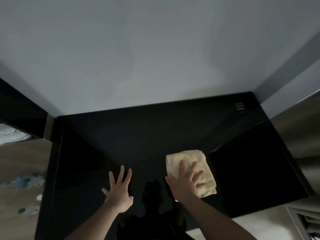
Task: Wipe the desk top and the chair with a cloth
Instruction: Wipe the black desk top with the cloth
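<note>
Right hand flat on cloth, fingers spread and roughly straight, pressing rather than clenching; fingertips slightly blurred. Cloth pale yellow, folded, lying on right-centre of desk top, touching surface, nearer front edge than back wall. Left hand flat on desk top beside it, well apart from cloth, fingers splayed, holding nothing, judged as bracing. Desk top black and glossy, set against grey wall, with small label at far right corner, text too small to read. Progress, judged: desk wiping under way, at right-centre zone; no visible streaks or dust to separate wiped area from unwiped, so share completed cannot be told. Chair not in view; chair wiping judged outstanding. Count: hands, two; cloths, one; desk tops, one; labels, one. Blurred bottles on wooden floor at left, number not countable; blue and green caps discernible only.
</note>
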